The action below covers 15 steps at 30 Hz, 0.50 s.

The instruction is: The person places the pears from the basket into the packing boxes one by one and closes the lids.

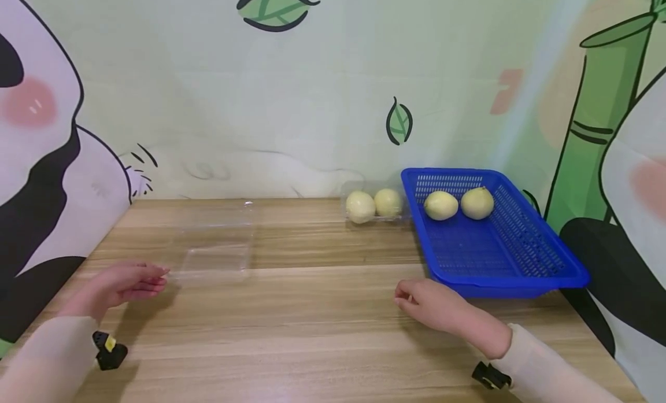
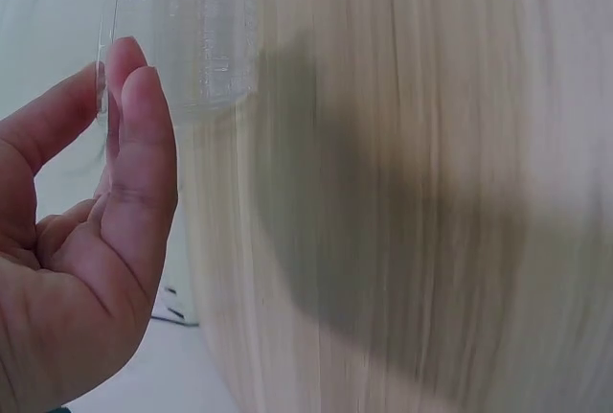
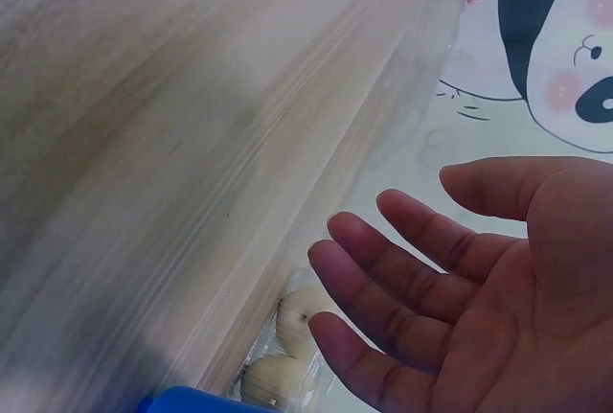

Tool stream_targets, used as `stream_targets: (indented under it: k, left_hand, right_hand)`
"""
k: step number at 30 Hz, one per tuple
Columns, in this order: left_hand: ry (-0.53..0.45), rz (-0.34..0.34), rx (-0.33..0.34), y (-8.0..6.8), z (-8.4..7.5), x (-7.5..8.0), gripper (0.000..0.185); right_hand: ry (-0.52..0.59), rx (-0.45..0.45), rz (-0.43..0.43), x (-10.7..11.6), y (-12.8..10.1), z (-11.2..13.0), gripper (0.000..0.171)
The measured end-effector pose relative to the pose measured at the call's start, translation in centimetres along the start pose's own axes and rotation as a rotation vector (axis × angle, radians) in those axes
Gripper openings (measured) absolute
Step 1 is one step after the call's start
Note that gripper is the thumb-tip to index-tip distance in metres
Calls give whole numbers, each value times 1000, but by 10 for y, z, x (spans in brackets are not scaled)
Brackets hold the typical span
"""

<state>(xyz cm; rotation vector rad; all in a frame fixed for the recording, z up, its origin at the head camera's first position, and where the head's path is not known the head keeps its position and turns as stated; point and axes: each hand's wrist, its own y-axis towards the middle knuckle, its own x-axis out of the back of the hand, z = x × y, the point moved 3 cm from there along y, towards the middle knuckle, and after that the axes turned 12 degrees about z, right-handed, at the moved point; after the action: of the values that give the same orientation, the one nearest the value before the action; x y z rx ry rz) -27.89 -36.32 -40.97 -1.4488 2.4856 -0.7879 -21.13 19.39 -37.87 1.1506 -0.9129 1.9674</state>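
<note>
Both arms wear pale cream long sleeves reaching the wrists. A small black device is strapped under each wrist; the left one (image 1: 108, 350) shows a yellow mark.

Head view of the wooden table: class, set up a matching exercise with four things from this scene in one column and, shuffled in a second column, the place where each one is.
Things:
1. blue basket
2. empty clear tray
3. packed pair of fruits
4. right hand

Places:
A. at the back edge of the table, just left of the basket
B. on the right side of the table, with two fruits inside
C. just in front of the basket's near left corner
D. on the left, by the fingertips of the left hand

Pairs: 1-B, 2-D, 3-A, 4-C
</note>
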Motion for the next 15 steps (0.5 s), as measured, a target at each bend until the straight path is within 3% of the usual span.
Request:
stream_targets:
  k: [9, 15]
  left_hand:
    - [10, 54, -23, 12, -8, -29, 16]
    - [2, 118, -50, 21, -16, -55, 16]
  right_hand:
    - [11, -15, -15, -3, 1, -2, 11]
    - [-18, -18, -93, -4, -1, -2, 20]
